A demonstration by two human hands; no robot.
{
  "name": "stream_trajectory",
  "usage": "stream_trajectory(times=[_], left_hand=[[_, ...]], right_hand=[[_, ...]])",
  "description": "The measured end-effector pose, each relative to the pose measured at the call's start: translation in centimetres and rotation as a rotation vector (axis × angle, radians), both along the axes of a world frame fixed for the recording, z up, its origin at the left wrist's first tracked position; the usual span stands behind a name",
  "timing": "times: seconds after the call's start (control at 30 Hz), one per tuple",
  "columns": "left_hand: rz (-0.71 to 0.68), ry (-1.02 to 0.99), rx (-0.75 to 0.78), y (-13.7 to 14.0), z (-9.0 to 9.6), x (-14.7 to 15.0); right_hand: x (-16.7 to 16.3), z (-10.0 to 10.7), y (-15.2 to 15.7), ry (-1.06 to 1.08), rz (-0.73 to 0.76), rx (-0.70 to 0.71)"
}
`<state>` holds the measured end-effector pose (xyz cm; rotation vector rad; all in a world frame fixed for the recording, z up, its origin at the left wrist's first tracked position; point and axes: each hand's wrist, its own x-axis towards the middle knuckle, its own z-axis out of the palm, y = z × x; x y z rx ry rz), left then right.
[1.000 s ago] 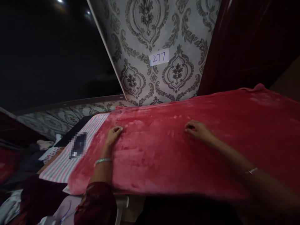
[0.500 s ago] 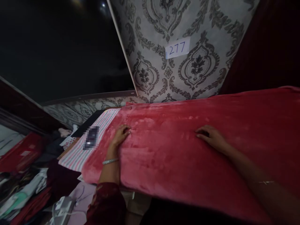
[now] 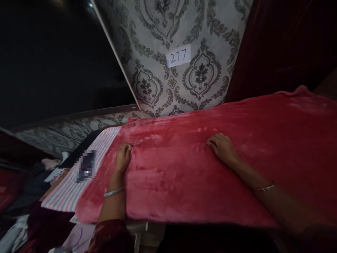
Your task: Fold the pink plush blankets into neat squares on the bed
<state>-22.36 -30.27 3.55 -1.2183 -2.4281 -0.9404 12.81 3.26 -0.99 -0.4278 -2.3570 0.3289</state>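
A plush red-pink blanket (image 3: 168, 175) lies spread over a long raised surface. On its left part rests my left hand (image 3: 123, 156), the fingers curled together and pinching the pile. My right hand (image 3: 222, 147) is farther right on the same blanket, knuckles up, with its fingertips drawn together against the cloth. The fingertips of both hands are partly hidden. Faint creases run across the blanket between the two hands.
A striped cloth (image 3: 65, 189) sticks out at the left, with a blurred-out dark item on it. A large dark screen (image 3: 60, 59) and a patterned wall (image 3: 158, 31) bearing a paper label (image 3: 179, 55) stand behind. Clothes (image 3: 39, 225) are heaped at lower left.
The view has swung right. My fingers, somewhat apart before, have closed on the blanket in both hands. My right hand has turned more knuckles-up.
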Motion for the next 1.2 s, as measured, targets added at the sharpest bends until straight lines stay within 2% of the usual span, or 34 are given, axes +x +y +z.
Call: stream_trajectory(times=[0.27,0.67,0.93,1.2], left_hand=[[0.265,0.103,0.043,0.7,0.6,0.9],[0.447,0.119,0.024,-0.1,1.5,1.1],[0.418,0.196,0.1,-0.6,1.4,1.4],[0.406,0.242,0.151,-0.5,1.4,1.9]], right_hand=[[0.3,0.5,-0.4,0.162,0.02,-0.143],[0.0,-0.7,0.7,-0.025,0.168,-0.163],[0.3,-0.8,0.2,-0.119,0.17,-0.039],[0.6,0.9,-1.2,0.098,0.064,-0.037]])
